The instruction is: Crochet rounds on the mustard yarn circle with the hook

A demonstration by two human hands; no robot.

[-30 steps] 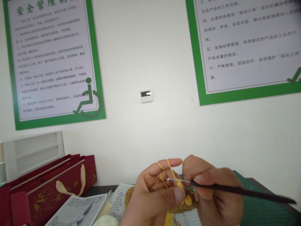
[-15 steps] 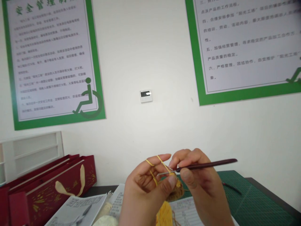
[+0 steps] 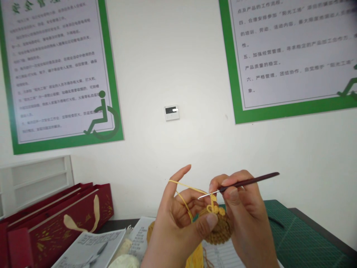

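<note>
My left hand [image 3: 181, 223] pinches a round brown crochet piece [image 3: 219, 232] between thumb and fingers. Yellow stitches [image 3: 216, 210] sit along its top edge. Yellow yarn [image 3: 185, 183] runs over my raised left index finger to the hook. My right hand [image 3: 245, 208] grips a crochet hook [image 3: 251, 181] with a dark handle, its metal tip pointing left. Yellow loops hang on the hook's shaft just above the brown piece. Below my left hand lies a bundle of yellow yarn [image 3: 195, 257], partly hidden.
Dark red gift bags [image 3: 55, 227] with a cream ribbon handle stand at the left. Printed papers [image 3: 92, 247] and a cream ball [image 3: 124, 261] lie beside them. A green cutting mat [image 3: 304, 234] covers the right side of the table, with a dark thin object [image 3: 276, 222] on it.
The hook has risen and tilted up, drawing yellow loops above the piece. My left index finger has lifted, stretching the yarn. The brown piece now shows more, turned toward me.
</note>
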